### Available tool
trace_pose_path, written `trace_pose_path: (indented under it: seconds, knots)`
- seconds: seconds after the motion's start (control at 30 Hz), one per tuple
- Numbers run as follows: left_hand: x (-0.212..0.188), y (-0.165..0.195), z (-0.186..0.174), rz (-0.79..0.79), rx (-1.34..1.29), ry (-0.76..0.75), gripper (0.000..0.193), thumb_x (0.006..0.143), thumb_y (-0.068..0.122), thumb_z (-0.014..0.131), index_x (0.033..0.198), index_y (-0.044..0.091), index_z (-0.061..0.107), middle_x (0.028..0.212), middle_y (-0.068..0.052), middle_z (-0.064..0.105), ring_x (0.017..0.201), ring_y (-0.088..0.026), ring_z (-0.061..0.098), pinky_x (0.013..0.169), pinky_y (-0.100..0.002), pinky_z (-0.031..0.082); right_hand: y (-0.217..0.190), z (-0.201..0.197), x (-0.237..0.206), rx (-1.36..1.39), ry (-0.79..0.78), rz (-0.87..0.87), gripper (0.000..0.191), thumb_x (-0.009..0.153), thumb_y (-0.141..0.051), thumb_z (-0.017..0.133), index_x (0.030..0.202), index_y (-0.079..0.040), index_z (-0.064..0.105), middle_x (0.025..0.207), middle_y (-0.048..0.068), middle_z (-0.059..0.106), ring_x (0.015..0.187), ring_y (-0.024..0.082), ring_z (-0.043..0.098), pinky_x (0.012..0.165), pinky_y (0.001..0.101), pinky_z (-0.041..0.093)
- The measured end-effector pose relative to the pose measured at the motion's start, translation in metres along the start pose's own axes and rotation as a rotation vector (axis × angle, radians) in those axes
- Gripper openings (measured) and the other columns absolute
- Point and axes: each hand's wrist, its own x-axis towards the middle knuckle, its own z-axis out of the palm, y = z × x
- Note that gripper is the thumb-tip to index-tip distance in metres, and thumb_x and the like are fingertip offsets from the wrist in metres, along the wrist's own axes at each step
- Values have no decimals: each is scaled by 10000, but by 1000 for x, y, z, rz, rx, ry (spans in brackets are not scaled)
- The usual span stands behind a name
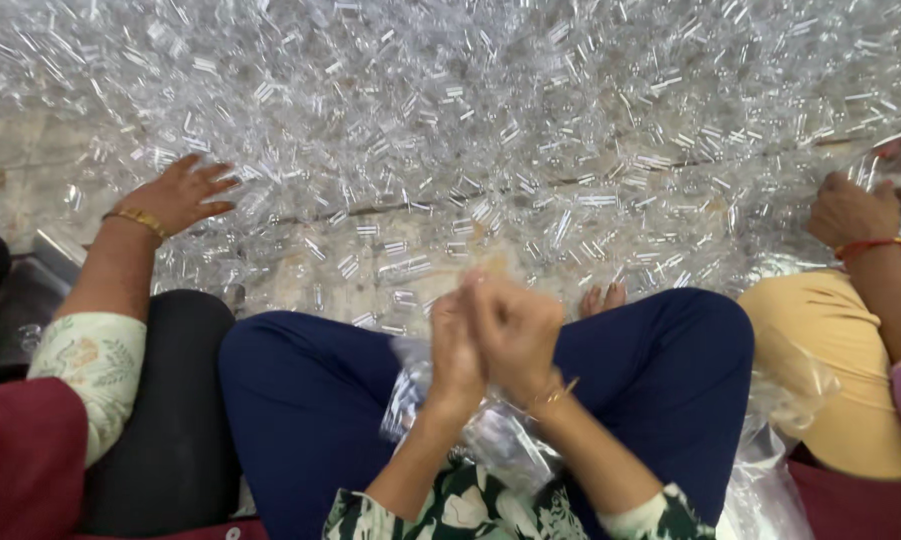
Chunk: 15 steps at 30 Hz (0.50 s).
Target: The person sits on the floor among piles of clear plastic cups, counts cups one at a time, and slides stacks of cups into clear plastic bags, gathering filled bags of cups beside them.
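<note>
Two hands, left hand (454, 350) and right hand (517, 335), press together, fingers closed, above a limp clear bag (490, 430) of small tubes: light, slippery, probably brittle; best gripped by its gathered film.

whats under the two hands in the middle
A clear plastic bag of small clear pieces lies on the lap under the left hand and right hand. Anything between the palms is hidden.

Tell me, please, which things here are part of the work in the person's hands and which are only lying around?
In hand:
- left hand and right hand, pressed together, motion-blurred
- clear bag of small clear pieces in the lap

Lying about:
- heap of clear tubes across the floor
- co-worker's hand at left, on the heap
- another co-worker's hand at right
</note>
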Motion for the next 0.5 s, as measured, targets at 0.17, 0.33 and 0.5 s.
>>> trace_pose_path:
  seconds: [0.17,0.33,0.5]
  knots:
    - [1,-35,-14,-41,284,-169,373,1090,274,517,815,33,591,784,-15,596,687,-109,503,585,-286,410,11,-4,-2,-176,-129,123,408,1009,-223,688,675,-5,601,564,152,522,406,185,458,445,385,340]
    - [59,4,-43,-109,-764,-359,363,1188,186,459,891,34,603,814,-84,611,734,-190,559,679,-359,455,-3,19,-35,61,-195,-331,355,983,-211,687,679,-65,576,623,111,551,537,240,557,532,386,448]
    - [17,37,-5,-535,-129,173,217,975,287,451,910,176,625,850,66,658,797,-38,605,727,-247,496,33,25,0,-55,-60,9,306,997,-189,658,739,-24,644,620,157,560,486,268,558,501,411,417]
